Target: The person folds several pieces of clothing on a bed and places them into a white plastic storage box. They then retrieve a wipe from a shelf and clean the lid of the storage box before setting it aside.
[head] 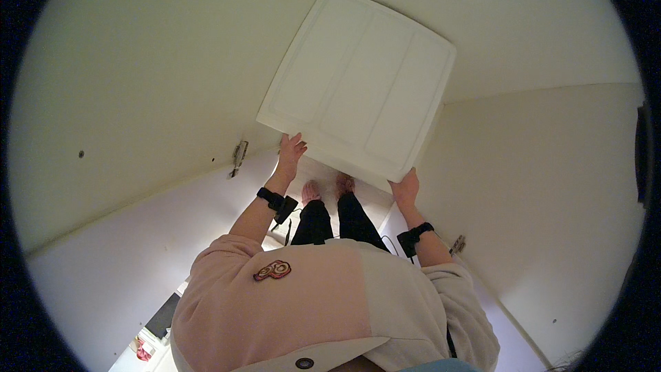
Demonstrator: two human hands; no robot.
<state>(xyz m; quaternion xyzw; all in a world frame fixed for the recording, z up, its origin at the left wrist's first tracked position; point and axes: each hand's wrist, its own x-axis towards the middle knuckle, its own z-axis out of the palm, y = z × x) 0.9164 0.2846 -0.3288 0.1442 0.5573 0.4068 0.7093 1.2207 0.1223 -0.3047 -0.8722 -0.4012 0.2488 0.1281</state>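
A large white plastic panel [361, 82] with a raised rim and long shallow grooves lies before me, turned at an angle. It looks like the top of a storage box or unit; what is beneath it is hidden. My left hand [293, 151] is at its near left edge, fingertips against the rim. At the near right corner, my right hand [407, 187] wraps the edge, with some fingers out of sight. Whether the panel is lifted or rests on something, I cannot tell.
Pale cupboard walls [155, 62] close in on the left, back and right [532, 165]. Metal hinges stick out at the left [238, 159] and right [458, 245]. My feet [311, 192] stand on the floor below the panel's near edge.
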